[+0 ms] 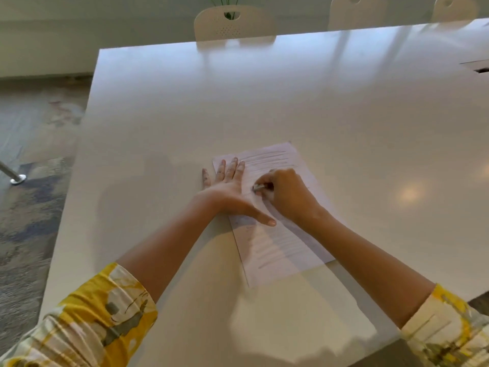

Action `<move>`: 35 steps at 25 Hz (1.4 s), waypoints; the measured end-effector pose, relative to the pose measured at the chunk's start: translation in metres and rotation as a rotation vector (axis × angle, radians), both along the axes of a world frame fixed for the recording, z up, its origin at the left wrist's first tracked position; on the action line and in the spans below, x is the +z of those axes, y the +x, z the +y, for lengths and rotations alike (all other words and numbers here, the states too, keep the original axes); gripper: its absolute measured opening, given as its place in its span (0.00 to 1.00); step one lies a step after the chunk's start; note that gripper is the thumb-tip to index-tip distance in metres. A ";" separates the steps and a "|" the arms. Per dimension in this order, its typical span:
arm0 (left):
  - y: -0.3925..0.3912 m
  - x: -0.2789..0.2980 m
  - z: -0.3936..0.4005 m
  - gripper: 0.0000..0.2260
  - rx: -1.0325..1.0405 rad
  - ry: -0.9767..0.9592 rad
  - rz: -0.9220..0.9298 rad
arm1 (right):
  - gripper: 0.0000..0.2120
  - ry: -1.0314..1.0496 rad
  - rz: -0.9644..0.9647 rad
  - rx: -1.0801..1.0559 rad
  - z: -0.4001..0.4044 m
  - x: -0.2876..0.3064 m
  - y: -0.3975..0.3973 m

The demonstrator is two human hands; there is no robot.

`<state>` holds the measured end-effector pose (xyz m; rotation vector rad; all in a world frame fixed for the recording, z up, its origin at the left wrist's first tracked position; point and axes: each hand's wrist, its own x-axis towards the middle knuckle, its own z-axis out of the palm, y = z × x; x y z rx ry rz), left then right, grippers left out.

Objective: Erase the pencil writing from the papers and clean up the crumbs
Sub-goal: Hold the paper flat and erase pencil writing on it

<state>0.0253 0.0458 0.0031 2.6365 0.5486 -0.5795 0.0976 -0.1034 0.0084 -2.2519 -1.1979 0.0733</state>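
A sheet of paper (275, 250) with lines of pencil writing lies tilted on the white table (291, 102). My left hand (229, 188) presses flat on the paper's left edge, fingers spread and thumb stretched out over the sheet. My right hand (285, 193) is curled over the middle of the paper and pinches a small eraser (258, 187), whose tip touches the sheet. The image is blurred, so no crumbs can be made out.
Three pale chairs (234, 23) stand along the table's far edge. A dark cable slot (483, 70) sits in the tabletop at the far right. Patterned carpet and a metal table foot (18, 178) lie to the left.
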 end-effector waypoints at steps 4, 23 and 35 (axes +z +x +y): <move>0.001 0.006 -0.002 0.75 0.009 -0.017 0.058 | 0.10 -0.062 -0.040 -0.105 0.012 0.002 0.031; 0.002 0.007 0.000 0.74 -0.001 -0.028 0.079 | 0.05 0.143 0.122 -0.126 -0.005 -0.004 0.040; 0.002 0.005 0.001 0.75 0.006 -0.033 0.081 | 0.05 0.176 0.136 -0.255 0.000 0.000 0.066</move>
